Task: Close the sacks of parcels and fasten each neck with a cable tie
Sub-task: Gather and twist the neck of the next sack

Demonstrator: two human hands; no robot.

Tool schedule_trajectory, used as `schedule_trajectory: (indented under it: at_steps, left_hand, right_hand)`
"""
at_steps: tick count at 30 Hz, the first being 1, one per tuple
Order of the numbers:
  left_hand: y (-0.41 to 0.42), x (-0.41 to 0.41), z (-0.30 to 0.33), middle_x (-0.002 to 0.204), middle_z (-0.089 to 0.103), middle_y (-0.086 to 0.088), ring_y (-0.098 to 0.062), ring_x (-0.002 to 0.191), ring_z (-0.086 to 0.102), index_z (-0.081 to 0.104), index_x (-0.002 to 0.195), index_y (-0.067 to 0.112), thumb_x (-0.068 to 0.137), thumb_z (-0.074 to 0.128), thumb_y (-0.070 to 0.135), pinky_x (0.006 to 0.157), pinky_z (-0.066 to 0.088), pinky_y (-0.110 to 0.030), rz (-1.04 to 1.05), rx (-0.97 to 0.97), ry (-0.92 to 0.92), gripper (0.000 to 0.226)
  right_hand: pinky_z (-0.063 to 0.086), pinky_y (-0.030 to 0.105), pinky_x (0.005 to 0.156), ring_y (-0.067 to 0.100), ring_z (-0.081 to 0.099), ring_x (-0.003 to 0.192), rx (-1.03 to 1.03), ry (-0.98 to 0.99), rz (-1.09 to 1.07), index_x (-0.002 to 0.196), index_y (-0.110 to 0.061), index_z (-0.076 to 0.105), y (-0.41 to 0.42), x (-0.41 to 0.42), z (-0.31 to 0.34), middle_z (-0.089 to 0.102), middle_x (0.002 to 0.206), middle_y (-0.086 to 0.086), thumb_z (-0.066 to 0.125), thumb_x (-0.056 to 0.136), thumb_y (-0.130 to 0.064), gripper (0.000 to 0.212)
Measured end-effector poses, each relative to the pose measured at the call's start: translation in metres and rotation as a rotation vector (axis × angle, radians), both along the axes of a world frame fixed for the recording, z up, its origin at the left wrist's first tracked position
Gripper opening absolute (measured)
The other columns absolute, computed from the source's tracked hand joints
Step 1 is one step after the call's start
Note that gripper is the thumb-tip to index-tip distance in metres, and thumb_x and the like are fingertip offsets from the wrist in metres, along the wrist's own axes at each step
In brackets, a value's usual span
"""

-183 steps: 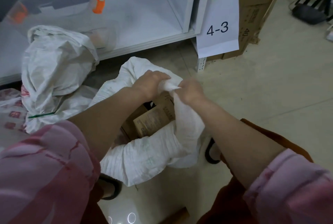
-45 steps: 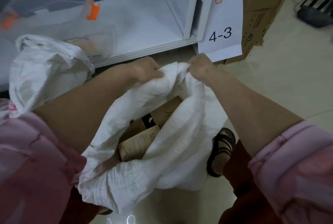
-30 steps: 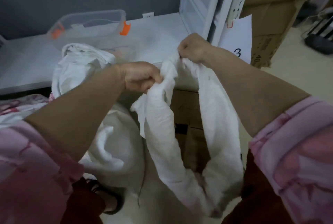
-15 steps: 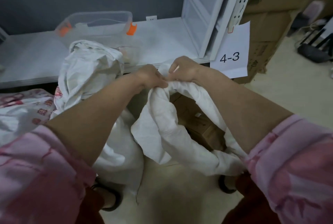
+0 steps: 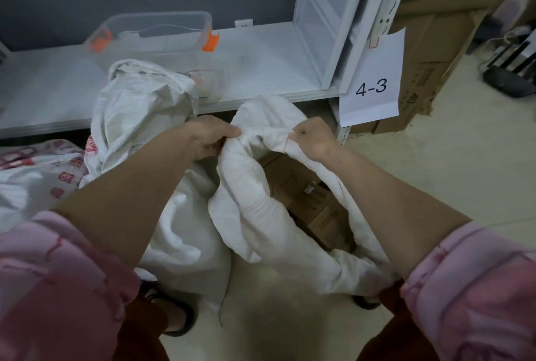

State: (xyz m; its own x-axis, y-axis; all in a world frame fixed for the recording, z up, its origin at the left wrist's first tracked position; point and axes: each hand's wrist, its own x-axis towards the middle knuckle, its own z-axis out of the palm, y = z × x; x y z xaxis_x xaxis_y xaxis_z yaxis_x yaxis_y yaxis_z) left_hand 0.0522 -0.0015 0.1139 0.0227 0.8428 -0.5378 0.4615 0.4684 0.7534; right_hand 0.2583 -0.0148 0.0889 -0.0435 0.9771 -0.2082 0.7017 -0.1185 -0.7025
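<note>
Clear plastic bin (image 5: pixel 156 32) with orange latches sat on white shelf (image 5: pixel 261 70). Paper label (image 5: pixel 372 84) reading 4-3 hung beside stacked cardboard cartons (image 5: pixel 435 12) on the tiled floor (image 5: pixel 464 157).

One camera only — it sits on my head, looking forward and down over my forearms. It comes close to my left hand (image 5: pixel 207 136) and right hand (image 5: pixel 314 137) at mid-frame; the white shelf (image 5: pixel 269 70) lies farther ahead, the floor (image 5: pixel 464 163) spreading wide to my right.

Second sack (image 5: pixel 139 111) crowds the left; bare floor (image 5: pixel 435 175) lies open rightward.
</note>
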Motion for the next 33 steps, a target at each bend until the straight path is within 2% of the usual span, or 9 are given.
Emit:
schedule_trajectory:
  at_steps: [2, 3, 6, 12, 15, 19, 22, 27, 33]
  left_hand:
    - [-0.001, 0.008, 0.012, 0.104, 0.065, -0.011, -0.026, 0.092, 0.061, 0.067, 0.096, 0.008, 0.093, 0.050, 0.013, 0.075, 0.047, -0.028, -0.214, 0.197, 0.677, 0.018]
    - [-0.004, 0.018, 0.020, 0.112, 0.064, -0.010, -0.028, 0.103, 0.059, 0.067, 0.105, 0.010, 0.092, 0.049, 0.012, 0.083, 0.046, -0.030, -0.238, 0.379, 0.825, 0.023]
    - [-0.014, 0.058, 0.031, 0.120, 0.062, -0.004, -0.023, 0.111, 0.058, 0.062, 0.119, 0.015, 0.088, 0.055, 0.016, 0.090, 0.046, -0.032, -0.324, 0.636, 0.608, 0.032]
    - [-0.019, 0.070, 0.022, 0.116, 0.061, 0.001, -0.014, 0.109, 0.056, 0.057, 0.123, 0.014, 0.082, 0.070, 0.040, 0.093, 0.046, -0.028, -0.510, 0.518, 0.384, 0.050]
    - [-0.017, 0.072, 0.017, 0.108, 0.063, -0.003, -0.016, 0.099, 0.058, 0.063, 0.112, 0.013, 0.089, 0.063, 0.031, 0.087, 0.048, -0.029, -0.525, 0.566, 0.357, 0.030]
    - [-0.004, 0.075, 0.016, 0.069, 0.049, 0.001, -0.012, 0.061, 0.043, 0.055, 0.072, 0.011, 0.096, 0.052, 0.025, 0.053, 0.032, -0.023, -0.481, 0.508, 0.487, 0.029]
    - [0.009, 0.074, 0.014, 0.067, 0.045, -0.002, -0.015, 0.060, 0.041, 0.043, 0.062, 0.012, 0.098, 0.045, 0.027, 0.051, 0.027, -0.027, -0.434, 0.431, 0.609, 0.040]
    - [0.013, 0.083, 0.023, 0.085, 0.051, -0.006, -0.014, 0.067, 0.044, 0.051, 0.075, 0.010, 0.100, 0.038, 0.034, 0.059, 0.032, -0.026, -0.455, 0.313, 0.624, 0.037]
    - [0.005, 0.064, 0.026, 0.115, 0.056, -0.003, -0.015, 0.096, 0.052, 0.061, 0.118, 0.010, 0.098, 0.041, 0.047, 0.078, 0.041, -0.027, -0.441, 0.266, 0.557, 0.047]
  right_hand:
    - [0.042, 0.025, 0.062, 0.021, 0.052, 0.078, -0.068, 0.047, 0.030, 0.090, 0.002, 0.066, 0.003, -0.005, 0.019, 0.057, 0.081, 0.009, 0.053, 0.093, -0.009, 0.018]
    - [0.039, 0.020, 0.055, 0.020, 0.050, 0.077, -0.090, 0.038, 0.069, 0.090, 0.000, 0.065, 0.005, -0.009, 0.030, 0.054, 0.078, 0.007, 0.053, 0.092, -0.007, 0.014]
    - [0.031, 0.015, 0.044, 0.013, 0.041, 0.058, -0.135, -0.023, 0.129, 0.067, -0.011, 0.045, 0.019, -0.018, 0.053, 0.043, 0.065, 0.001, 0.054, 0.092, -0.008, 0.027]
    - [0.042, 0.025, 0.065, 0.018, 0.049, 0.070, -0.247, -0.169, 0.120, 0.068, -0.015, 0.043, 0.027, -0.002, 0.049, 0.046, 0.071, 0.002, 0.059, 0.090, -0.018, 0.028]
    - [0.037, 0.023, 0.059, 0.017, 0.047, 0.064, -0.270, -0.170, 0.157, 0.064, -0.011, 0.044, 0.019, 0.004, 0.053, 0.044, 0.064, 0.004, 0.058, 0.091, -0.018, 0.031]
    - [0.031, 0.026, 0.051, 0.017, 0.038, 0.055, 0.017, -0.249, 0.036, 0.062, -0.013, 0.038, 0.007, 0.008, 0.056, 0.038, 0.060, 0.000, 0.049, 0.091, -0.013, 0.031]
    - [0.035, 0.030, 0.058, 0.022, 0.044, 0.065, 0.204, -0.391, 0.004, 0.062, -0.015, 0.036, -0.015, 0.004, 0.045, 0.038, 0.063, -0.002, 0.062, 0.086, -0.032, 0.039]
    - [0.033, 0.027, 0.065, 0.025, 0.057, 0.094, 0.407, -0.635, 0.040, 0.099, -0.005, 0.060, -0.040, -0.007, 0.021, 0.060, 0.102, 0.011, 0.056, 0.094, -0.011, 0.008]
    - [0.035, 0.027, 0.051, 0.015, 0.039, 0.053, 0.036, -0.147, -0.086, 0.059, -0.014, 0.037, -0.014, 0.007, 0.017, 0.038, 0.059, -0.001, 0.059, 0.092, -0.015, 0.040]
